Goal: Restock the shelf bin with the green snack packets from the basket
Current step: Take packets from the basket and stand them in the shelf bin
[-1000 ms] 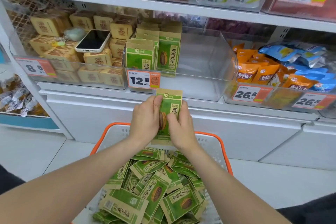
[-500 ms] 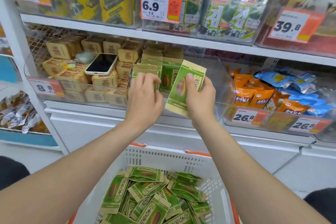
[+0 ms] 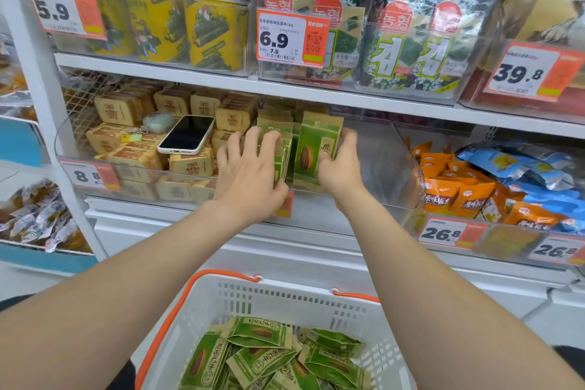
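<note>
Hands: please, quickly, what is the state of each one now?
Left hand: open, fingers resting on the stacked packets in the shelf bin.
Right hand: holding a green packet upright.

The shelf bin [image 3: 384, 165] sits mid-shelf. Inside it, a row of upright packets [image 3: 275, 136] stands at its left end. The left hand [image 3: 250, 177] rests on the front of that row. The right hand [image 3: 340, 168] grips a single packet [image 3: 311, 152], upright, just right of the row and inside the bin. Left of the bin lie boxed snacks [image 3: 117, 109] with a phone [image 3: 186, 134] on top. Right of the bin are bagged snacks [image 3: 459, 196]. On the shelf above the bin stand seaweed packs [image 3: 408, 54]. Below and before the bin (nearest the camera) is the basket [image 3: 285, 293], with loose packets [image 3: 269, 355] heaped in it.
</note>
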